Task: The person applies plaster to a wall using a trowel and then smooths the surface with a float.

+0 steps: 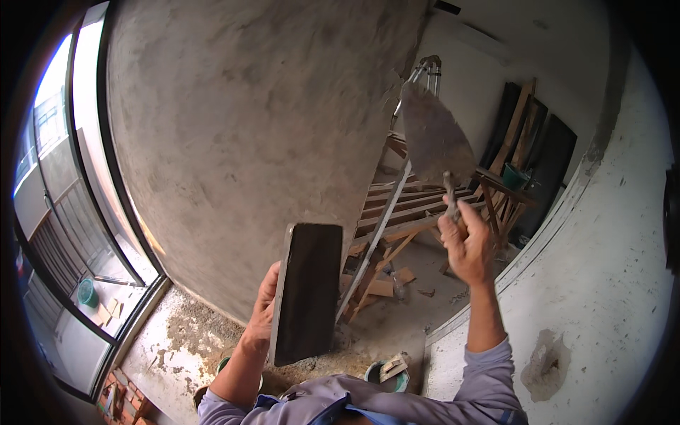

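Held a dark rectangular board [308, 294] near centre in curled fingers of the left hand [263, 309]; clasped a grey tapered metal trowel [435, 138] at right in wrapped fingers of the right hand [470, 249]. Possibly risked gouging the grey plastered wall [241, 127] through careless swinging.

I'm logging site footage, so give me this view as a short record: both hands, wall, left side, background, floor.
Left hand: holds a dark rectangular board upright
Right hand: grips a trowel by its handle, blade up
Wall: grey plastered wall ahead
Left side: black-framed glazing, green bucket beyond
Background: metal ladder, wooden slats
Floor: plaster splashes by the wall's foot
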Demonstrator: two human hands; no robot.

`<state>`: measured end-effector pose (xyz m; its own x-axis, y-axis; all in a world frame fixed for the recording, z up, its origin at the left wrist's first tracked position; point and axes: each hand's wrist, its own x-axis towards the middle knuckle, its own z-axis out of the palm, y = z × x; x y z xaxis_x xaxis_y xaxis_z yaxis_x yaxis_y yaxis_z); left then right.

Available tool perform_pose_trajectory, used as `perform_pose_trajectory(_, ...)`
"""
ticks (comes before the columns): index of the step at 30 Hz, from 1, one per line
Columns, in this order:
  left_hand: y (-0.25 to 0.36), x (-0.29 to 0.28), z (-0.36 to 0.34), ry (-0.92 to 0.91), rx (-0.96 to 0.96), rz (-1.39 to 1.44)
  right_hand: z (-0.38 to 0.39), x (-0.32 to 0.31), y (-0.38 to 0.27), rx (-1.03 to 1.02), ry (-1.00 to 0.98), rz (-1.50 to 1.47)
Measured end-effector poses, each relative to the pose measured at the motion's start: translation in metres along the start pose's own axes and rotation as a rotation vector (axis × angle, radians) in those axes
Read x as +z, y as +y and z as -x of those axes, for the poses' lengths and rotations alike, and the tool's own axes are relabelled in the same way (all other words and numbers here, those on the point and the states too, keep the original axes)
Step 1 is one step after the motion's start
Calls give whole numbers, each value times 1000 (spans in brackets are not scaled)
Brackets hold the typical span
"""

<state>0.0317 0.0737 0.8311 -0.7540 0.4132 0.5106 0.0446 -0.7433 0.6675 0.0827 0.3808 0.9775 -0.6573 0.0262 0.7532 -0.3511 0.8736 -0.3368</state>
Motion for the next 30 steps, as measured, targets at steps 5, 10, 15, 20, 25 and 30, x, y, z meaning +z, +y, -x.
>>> perform_pose_trajectory(5,-13,-45,29,64,-7,-49,-42,-31,0,99,-104,-137)
perform_pose_trajectory(10,-26,-75,45,174,-68,42,-50,-39,-10,148,-103,-75)
perform_pose_trajectory(15,-24,-76,44,224,-38,66,-51,-33,-16,162,-104,-30)
perform_pose_trajectory(20,-26,-83,40,186,-22,81,-65,-30,-13,95,-87,41)
perform_pose_trajectory(25,-29,-84,39,242,-24,54,-95,-41,-25,59,145,94)
perform_pose_trajectory(30,-31,-104,52,351,20,83,-67,-43,-43,56,-8,242)
